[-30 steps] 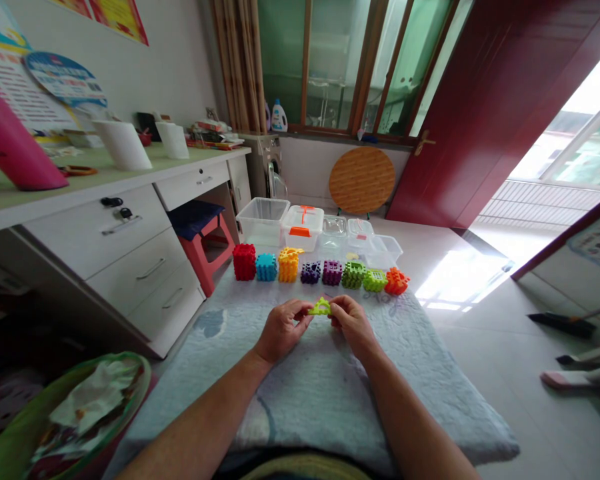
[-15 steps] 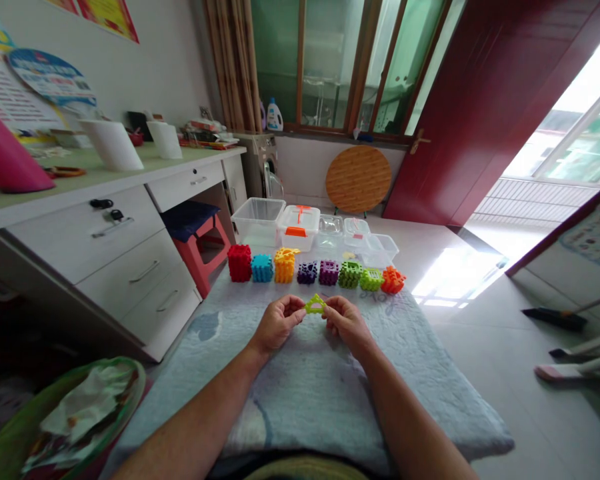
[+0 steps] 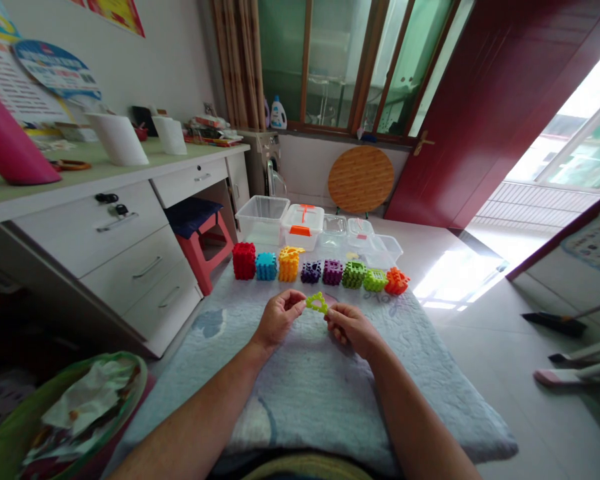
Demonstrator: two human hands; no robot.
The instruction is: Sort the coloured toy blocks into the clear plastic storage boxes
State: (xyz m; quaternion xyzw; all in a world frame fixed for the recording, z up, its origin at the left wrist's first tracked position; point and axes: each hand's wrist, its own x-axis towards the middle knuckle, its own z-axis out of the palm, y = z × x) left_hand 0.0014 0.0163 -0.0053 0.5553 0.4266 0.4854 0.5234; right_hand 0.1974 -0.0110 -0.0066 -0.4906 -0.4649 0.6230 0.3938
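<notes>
a quilted pale blue mat (image 3: 310,413) spreads out from the person, with clear plastic storage boxes (image 3: 263,220) lined up on the floor beyond its far end. nearer, interlocking plastic cubes (image 3: 333,272) stand in one row of separate colours, within easy reach. below them, the left hand (image 3: 279,319) and right hand (image 3: 351,330) are nearly closed, pinching opposite sides of a small lime-green triangular block piece (image 3: 317,303) held just above the mat.

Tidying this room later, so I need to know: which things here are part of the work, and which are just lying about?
Part of the work:
left hand, right hand, lime-green plastic piece between them, row of coloured plastic building blocks, clear plastic storage boxes

Lying about:
red stool, green basket, detergent bottle
</notes>
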